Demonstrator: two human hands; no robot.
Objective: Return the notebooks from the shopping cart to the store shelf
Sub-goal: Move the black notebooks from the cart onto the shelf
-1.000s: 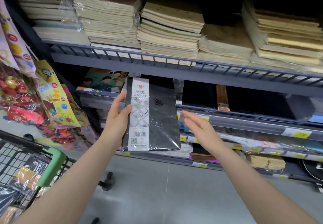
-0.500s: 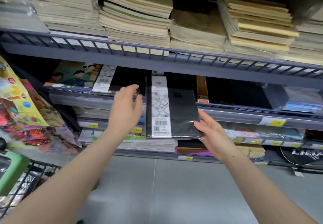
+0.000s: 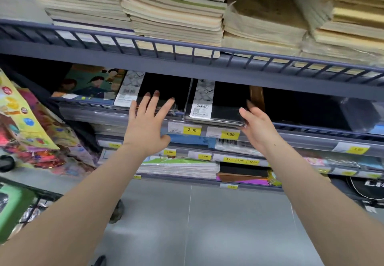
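Note:
A black notebook (image 3: 226,101) with a white label strip lies flat on the middle shelf (image 3: 311,129), its front edge over the rail. My right hand (image 3: 257,126) holds its front right corner, thumb on top, fingers along the right edge. My left hand (image 3: 146,120) is open with fingers spread, fingertips over a second black notebook (image 3: 164,87) lying just to the left. The shopping cart (image 3: 12,203) shows at the lower left with its green handle; wrapped items lie inside its wire basket.
The upper shelf (image 3: 187,58) holds stacks of cream notebooks behind a wire rail. An illustrated book (image 3: 89,83) lies at the left of the middle shelf. Yellow price tags (image 3: 191,130) line the rail. Colourful hanging packets (image 3: 27,128) are at the left. Lower shelves hold more stationery.
The notebook went from upright in front of the shelf to flat on the middle shelf. My left hand let go and moved left; my right hand took the notebook's right corner.

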